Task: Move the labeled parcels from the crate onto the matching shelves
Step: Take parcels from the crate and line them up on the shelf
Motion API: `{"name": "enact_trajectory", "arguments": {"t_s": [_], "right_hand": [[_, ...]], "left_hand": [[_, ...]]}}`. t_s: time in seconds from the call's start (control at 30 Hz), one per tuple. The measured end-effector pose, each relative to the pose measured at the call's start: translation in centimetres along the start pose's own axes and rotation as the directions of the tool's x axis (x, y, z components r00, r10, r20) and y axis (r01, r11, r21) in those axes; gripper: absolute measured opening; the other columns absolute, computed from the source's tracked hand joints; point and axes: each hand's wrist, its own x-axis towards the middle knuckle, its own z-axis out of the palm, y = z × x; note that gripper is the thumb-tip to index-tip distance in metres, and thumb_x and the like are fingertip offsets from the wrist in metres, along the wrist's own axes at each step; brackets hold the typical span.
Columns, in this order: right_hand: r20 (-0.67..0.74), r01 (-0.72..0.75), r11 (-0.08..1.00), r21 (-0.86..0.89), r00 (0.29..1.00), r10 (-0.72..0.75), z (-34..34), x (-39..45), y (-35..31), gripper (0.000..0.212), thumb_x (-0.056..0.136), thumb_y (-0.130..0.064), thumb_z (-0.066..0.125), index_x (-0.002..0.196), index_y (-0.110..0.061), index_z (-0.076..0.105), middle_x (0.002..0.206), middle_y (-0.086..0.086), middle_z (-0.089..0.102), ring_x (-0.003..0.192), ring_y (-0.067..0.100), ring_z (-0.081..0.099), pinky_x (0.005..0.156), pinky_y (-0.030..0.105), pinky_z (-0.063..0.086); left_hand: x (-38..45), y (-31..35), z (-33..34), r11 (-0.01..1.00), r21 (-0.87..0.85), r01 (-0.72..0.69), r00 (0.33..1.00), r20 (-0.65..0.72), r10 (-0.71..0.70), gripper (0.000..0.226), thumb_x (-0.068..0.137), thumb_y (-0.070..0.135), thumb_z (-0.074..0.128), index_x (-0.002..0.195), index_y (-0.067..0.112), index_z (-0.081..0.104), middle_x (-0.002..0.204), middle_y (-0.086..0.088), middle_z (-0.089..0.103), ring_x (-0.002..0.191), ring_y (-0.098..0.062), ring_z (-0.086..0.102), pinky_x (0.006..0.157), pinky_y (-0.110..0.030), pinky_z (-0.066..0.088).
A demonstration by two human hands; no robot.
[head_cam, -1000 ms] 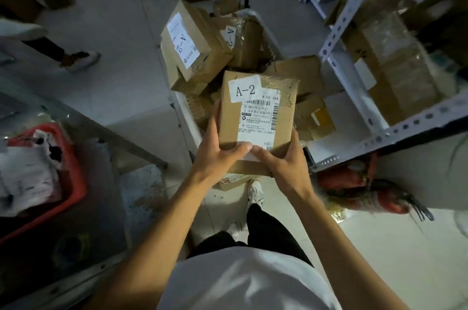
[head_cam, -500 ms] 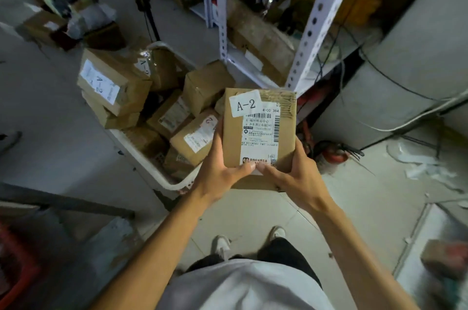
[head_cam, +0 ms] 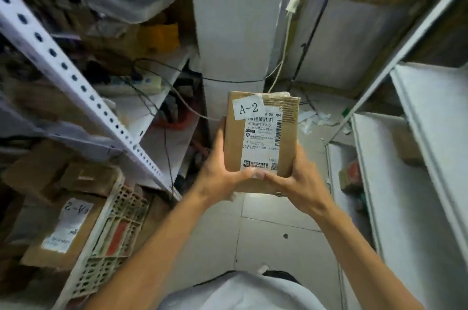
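Note:
I hold a brown cardboard parcel [head_cam: 260, 137] in front of me, its white "A-2" sticker and shipping label facing up. My left hand [head_cam: 219, 172] grips its left side with the thumb across the lower edge. My right hand [head_cam: 295, 178] grips its right side, thumb meeting the left thumb on the label. The white slatted crate [head_cam: 111, 231] lies at the lower left, with another parcel marked "A-2" [head_cam: 63, 228] in it. A white shelf unit [head_cam: 415, 183] stands at the right.
A perforated white metal rack [head_cam: 76, 79] full of boxes, a power strip and cables fills the left. A white pillar [head_cam: 233, 31] with a hanging cord rises straight ahead. Paper scraps litter the floor [head_cam: 311, 119] beyond the parcel. Tiled floor lies below my arms.
I have turned to the right with the parcel still held in both hands. The crate slid from centre left to the lower left, and the right shelf unit came into view.

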Motion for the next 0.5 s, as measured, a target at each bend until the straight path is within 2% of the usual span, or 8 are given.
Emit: {"name": "enact_trajectory", "arguments": {"t_s": [0.07, 0.13, 0.23, 0.3, 0.37, 0.4, 0.43, 0.5], "right_hand": [[-0.085, 0.0, 0.999, -0.033, 0.996, -0.003, -3.5, 0.3, 1.0, 0.099, 0.063, -0.066, 0.082, 0.141, -0.029, 0.035, 0.122, -0.024, 0.061, 0.112, 0.002, 0.062, 0.083, 0.032, 0.061], [-0.17, -0.021, 0.998, -0.066, 0.985, 0.01, -6.6, 0.3, 1.8, 0.095, 0.067, -0.06, 0.083, 0.141, -0.026, 0.035, 0.117, -0.028, 0.058, 0.11, 0.0, 0.062, 0.083, 0.023, 0.059], [-0.298, -0.076, 0.995, -0.066, 0.953, 0.053, -10.4, -0.3, 2.8, 0.09, 0.066, -0.055, 0.084, 0.138, -0.032, 0.033, 0.112, -0.032, 0.054, 0.101, -0.014, 0.057, 0.075, 0.007, 0.051], [-0.38, -0.134, 0.99, -0.042, 0.919, 0.108, -12.3, -1.2, 3.2, 0.099, 0.062, -0.062, 0.082, 0.142, -0.033, 0.031, 0.112, -0.032, 0.053, 0.098, -0.013, 0.057, 0.074, 0.007, 0.052], [-0.47, -0.196, 0.98, -0.026, 0.868, 0.161, -13.6, -2.4, 3.4, 0.105, 0.059, -0.066, 0.081, 0.143, -0.028, 0.032, 0.117, -0.025, 0.057, 0.105, -0.002, 0.06, 0.078, 0.009, 0.054], [-0.512, -0.23, 0.973, -0.011, 0.837, 0.192, -14.1, -3.2, 3.4, 0.106, 0.058, -0.066, 0.081, 0.143, -0.026, 0.033, 0.121, -0.02, 0.058, 0.108, 0.002, 0.059, 0.078, 0.008, 0.053], [-0.549, -0.259, 0.966, 0.011, 0.806, 0.222, -14.3, -3.9, 3.4, 0.104, 0.059, -0.065, 0.082, 0.143, -0.026, 0.034, 0.123, -0.017, 0.059, 0.11, 0.004, 0.059, 0.076, 0.007, 0.052], [-0.62, -0.317, 0.946, 0.06, 0.732, 0.284, -14.5, -5.4, 3.4, 0.1, 0.062, -0.063, 0.084, 0.141, -0.027, 0.036, 0.123, -0.015, 0.061, 0.109, 0.006, 0.061, 0.076, 0.01, 0.054]], "left_hand": [[2.9, 1.2, 3.0, 0.999, 0.0, -0.032, 0.995, 0.092, 0.032, 0.122, 0.06, 0.041, 0.089, 0.151, 0.048, 0.008, 0.139, 0.015, 0.053, 0.127, -0.005, 0.052, 0.102, -0.033, 0.049], [5.5, 2.3, 6.0, 0.998, -0.006, -0.062, 0.982, 0.176, 0.062, 0.124, 0.063, 0.036, 0.09, 0.153, 0.045, 0.004, 0.139, 0.016, 0.051, 0.128, -0.002, 0.051, 0.1, -0.027, 0.049], [8.7, 3.6, 10.2, 0.993, -0.003, -0.119, 0.949, 0.294, 0.115, 0.126, 0.062, 0.04, 0.089, 0.153, 0.048, 0.001, 0.146, 0.011, 0.045, 0.13, -0.007, 0.05, 0.104, -0.032, 0.049], [10.2, 4.6, 12.7, 0.989, -0.001, -0.15, 0.916, 0.377, 0.139, 0.125, 0.061, 0.045, 0.088, 0.151, 0.05, 0.002, 0.147, 0.013, 0.04, 0.128, -0.001, 0.048, 0.099, -0.026, 0.051], [11.2, 5.5, 14.8, 0.984, -0.032, -0.178, 0.871, 0.46, 0.172, 0.119, 0.066, 0.035, 0.087, 0.151, 0.049, 0.005, 0.139, 0.022, 0.041, 0.119, 0.012, 0.048, 0.085, -0.011, 0.05], [11.7, 5.7, 15.8, 0.981, -0.043, -0.19, 0.845, 0.501, 0.185, 0.118, 0.068, 0.028, 0.088, 0.151, 0.047, 0.006, 0.135, 0.027, 0.041, 0.115, 0.016, 0.049, 0.081, -0.008, 0.049], [12.1, 6.0, 16.7, 0.98, -0.053, -0.194, 0.817, 0.544, 0.191, 0.119, 0.069, 0.023, 0.088, 0.153, 0.044, 0.006, 0.133, 0.028, 0.041, 0.113, 0.017, 0.05, 0.079, -0.008, 0.05], [12.6, 6.6, 18.1, 0.981, -0.086, -0.175, 0.743, 0.642, 0.189, 0.121, 0.069, 0.019, 0.089, 0.155, 0.041, 0.008, 0.135, 0.021, 0.047, 0.115, 0.01, 0.054, 0.08, -0.014, 0.053]]}}
